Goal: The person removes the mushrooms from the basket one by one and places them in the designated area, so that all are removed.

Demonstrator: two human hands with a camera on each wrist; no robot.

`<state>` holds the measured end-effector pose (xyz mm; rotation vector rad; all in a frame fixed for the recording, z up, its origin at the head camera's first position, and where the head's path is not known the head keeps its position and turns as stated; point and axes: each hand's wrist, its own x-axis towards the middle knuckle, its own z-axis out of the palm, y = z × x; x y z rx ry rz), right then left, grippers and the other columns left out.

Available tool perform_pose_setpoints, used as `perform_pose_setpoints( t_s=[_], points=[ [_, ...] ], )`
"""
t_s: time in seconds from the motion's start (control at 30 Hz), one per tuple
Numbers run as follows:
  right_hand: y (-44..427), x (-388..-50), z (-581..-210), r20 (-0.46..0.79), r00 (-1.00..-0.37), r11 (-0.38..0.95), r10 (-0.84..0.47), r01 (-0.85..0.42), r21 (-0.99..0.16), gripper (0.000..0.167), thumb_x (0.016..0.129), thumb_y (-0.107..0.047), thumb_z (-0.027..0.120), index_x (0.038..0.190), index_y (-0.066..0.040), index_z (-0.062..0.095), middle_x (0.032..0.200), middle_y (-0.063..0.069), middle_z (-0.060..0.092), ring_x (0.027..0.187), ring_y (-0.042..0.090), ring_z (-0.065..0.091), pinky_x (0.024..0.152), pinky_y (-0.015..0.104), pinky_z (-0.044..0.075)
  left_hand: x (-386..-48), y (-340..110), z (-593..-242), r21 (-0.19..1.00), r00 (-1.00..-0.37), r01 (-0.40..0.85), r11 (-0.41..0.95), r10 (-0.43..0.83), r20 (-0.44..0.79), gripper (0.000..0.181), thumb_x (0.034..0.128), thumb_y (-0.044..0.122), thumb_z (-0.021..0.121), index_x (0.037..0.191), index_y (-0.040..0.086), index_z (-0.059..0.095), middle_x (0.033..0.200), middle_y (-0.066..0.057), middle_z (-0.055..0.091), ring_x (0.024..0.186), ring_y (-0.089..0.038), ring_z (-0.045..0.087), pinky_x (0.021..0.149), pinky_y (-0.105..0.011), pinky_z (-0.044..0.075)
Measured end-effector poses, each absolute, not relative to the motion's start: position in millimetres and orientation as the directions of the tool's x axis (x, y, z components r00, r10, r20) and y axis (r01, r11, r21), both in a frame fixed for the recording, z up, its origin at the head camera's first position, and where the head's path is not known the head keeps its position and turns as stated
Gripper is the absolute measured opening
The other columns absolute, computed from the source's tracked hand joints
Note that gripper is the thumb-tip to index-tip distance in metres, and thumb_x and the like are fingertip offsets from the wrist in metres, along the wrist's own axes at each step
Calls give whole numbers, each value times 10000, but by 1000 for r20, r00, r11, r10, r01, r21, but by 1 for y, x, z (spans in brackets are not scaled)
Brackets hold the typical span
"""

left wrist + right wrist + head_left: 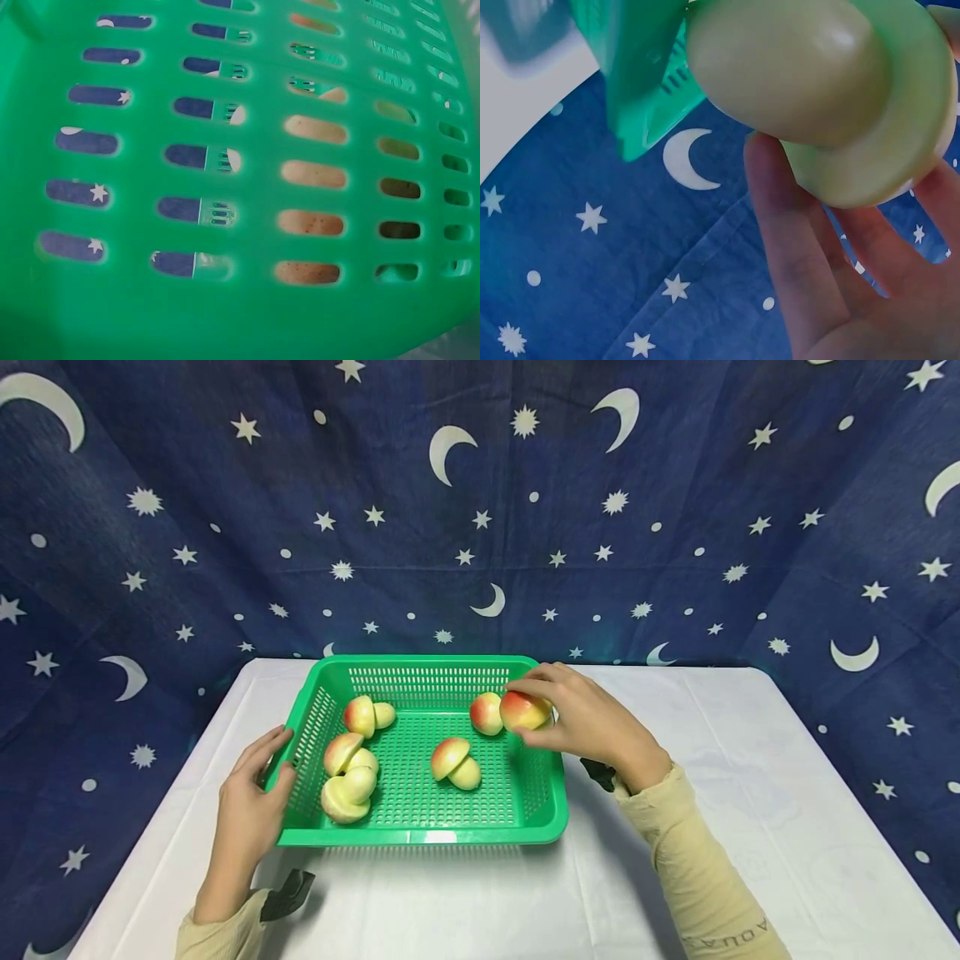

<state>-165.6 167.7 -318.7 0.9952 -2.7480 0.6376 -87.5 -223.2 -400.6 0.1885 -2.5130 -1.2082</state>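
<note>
A green plastic basket (420, 837) holds several toy mushrooms with red-yellow caps and pale stems. Three mushrooms lie along its left side, one of them at the top left (360, 717); another (455, 763) lies near the middle, and one (486, 714) near the right end. My right hand (581, 714) grips a mushroom (522, 711) by its cap over the basket's right side; in the right wrist view its stem (787, 67) faces the camera. My left hand (251, 806) rests at the basket's left wall, thumb and fingers spread. The left wrist view shows the slotted wall (135, 300) close up.
The basket stands on a table with a white cloth (720, 760). Behind and around it hangs a dark blue curtain (405, 477) with white moons and stars. A dark strap piece (288, 895) sits at the left wrist.
</note>
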Motion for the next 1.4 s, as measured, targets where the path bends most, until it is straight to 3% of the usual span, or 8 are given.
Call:
perform_pose_setpoints(
  t_s=[0.33, 0.77, 1.13, 1.4],
  points=[
    [183, -163, -320, 296, -781, 710, -550, -624, -325, 466, 789, -284, 770, 1226, -141, 699, 1195, 95, 630, 1050, 252, 592, 850, 416, 535, -87, -223, -401, 784, -929, 39, 620, -267, 257, 431, 972, 61, 512, 1396, 92, 580, 1477, -41, 508, 1379, -273, 456, 990, -9, 309],
    [199, -163, -326, 337, -789, 712, -515, -612, -344, 476, 779, -250, 792, 1227, -121, 696, 1185, 93, 633, 1048, 251, 600, 832, 424, 546, -88, -223, -401, 781, -928, 38, 624, -268, 259, 434, 967, 44, 506, 1393, 79, 581, 1470, -46, 515, 1368, -281, 466, 952, 22, 297],
    [216, -166, -335, 316, -818, 732, -481, -573, -369, 485, 757, -214, 821, 1213, -100, 703, 1187, 107, 632, 1095, 285, 587, 930, 492, 512, -90, -220, -400, 786, -931, 29, 618, -270, 247, 436, 969, 50, 509, 1399, 86, 576, 1479, -31, 506, 1376, -275, 460, 954, 13, 297],
    [227, -171, -344, 339, -823, 726, -456, -564, -394, 477, 755, -198, 822, 1204, -86, 708, 1192, 107, 642, 1097, 284, 594, 918, 481, 518, -88, -222, -399, 781, -929, 27, 624, -272, 250, 438, 964, 45, 510, 1394, 86, 581, 1472, -38, 514, 1371, -279, 465, 966, 14, 298]
  ],
)
